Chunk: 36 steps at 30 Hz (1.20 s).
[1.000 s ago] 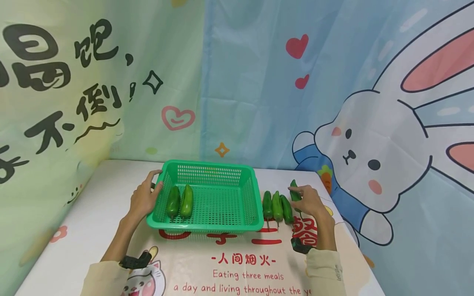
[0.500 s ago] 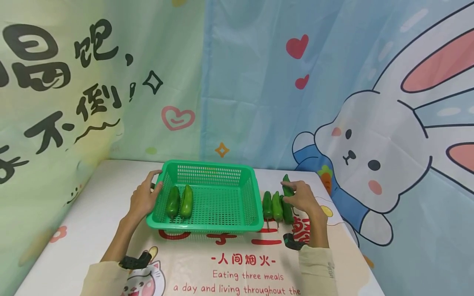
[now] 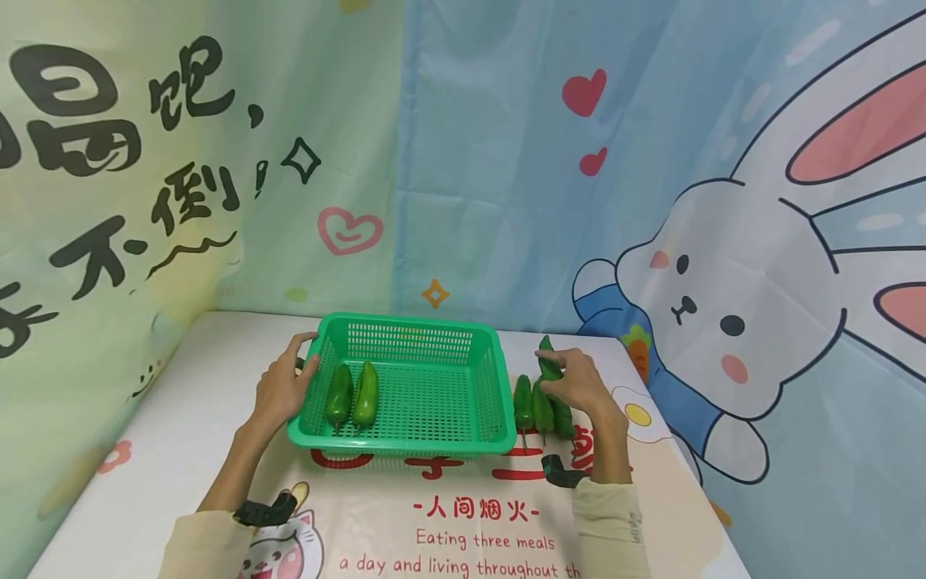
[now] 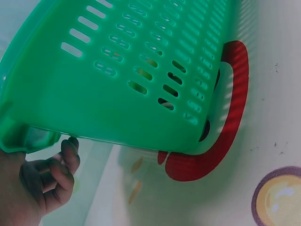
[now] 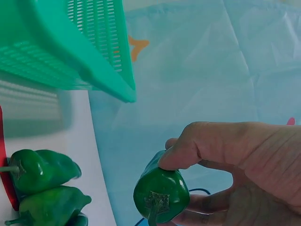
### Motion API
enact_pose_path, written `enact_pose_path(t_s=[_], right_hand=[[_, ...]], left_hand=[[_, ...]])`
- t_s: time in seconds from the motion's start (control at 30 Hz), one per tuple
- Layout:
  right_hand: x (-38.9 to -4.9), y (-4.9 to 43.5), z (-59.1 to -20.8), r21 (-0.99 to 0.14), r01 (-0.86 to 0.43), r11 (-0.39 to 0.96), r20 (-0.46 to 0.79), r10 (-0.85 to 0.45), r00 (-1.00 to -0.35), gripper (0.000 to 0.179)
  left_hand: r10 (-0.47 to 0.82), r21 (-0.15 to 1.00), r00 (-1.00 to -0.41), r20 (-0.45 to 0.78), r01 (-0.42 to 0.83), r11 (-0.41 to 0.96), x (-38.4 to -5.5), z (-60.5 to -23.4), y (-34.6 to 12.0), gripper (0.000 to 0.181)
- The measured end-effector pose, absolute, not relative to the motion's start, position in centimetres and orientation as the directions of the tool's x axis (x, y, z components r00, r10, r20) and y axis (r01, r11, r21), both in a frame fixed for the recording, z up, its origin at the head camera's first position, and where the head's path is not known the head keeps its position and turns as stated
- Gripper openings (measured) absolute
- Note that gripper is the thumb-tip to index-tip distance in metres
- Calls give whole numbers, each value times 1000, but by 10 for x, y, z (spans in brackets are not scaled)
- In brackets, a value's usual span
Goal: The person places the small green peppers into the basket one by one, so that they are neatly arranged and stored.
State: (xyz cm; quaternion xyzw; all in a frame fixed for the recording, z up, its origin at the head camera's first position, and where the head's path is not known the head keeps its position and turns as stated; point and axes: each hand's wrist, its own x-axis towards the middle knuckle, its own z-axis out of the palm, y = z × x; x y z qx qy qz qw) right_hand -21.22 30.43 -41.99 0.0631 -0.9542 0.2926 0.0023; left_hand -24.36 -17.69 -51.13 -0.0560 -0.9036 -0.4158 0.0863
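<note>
A green plastic basket (image 3: 412,444) stands on the table, with two green peppers (image 3: 365,396) lying inside at its left. My left hand (image 3: 280,388) grips the basket's left rim; in the left wrist view its fingers (image 4: 65,165) curl beneath the rim. To the right of the basket, my right hand (image 3: 579,382) pinches another green pepper (image 3: 547,358) between thumb and fingers. The right wrist view shows this held pepper (image 5: 160,190) raised, stem end towards the camera. Below it, several peppers (image 3: 523,402) lie in a row on the table, the rightmost partly hidden by the hand.
The printed tablecloth (image 3: 485,511) carries red lettering and cartoon pictures. Behind the table hangs a printed cloth backdrop (image 3: 477,201) with a rabbit on the right. The basket's right rim (image 5: 80,61) is left of the held pepper in the right wrist view.
My right hand has lifted the pepper off the table and carried it left, over the row of peppers and closer to the basket. My left hand has stayed on the rim.
</note>
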Motion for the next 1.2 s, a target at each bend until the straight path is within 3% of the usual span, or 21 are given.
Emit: enact_pose_path(t_s=[0.8, 1.2], right_hand=[[-206, 273, -401, -518, -95, 850, 5, -108, -994, 59], [-206, 254, -398, -530, -181, 828, 37, -191, -981, 57]], left_hand=[[25, 739, -978, 206, 172, 651, -244, -511, -177, 50], [21, 739, -978, 206, 169, 652, -243, -511, -176, 50]])
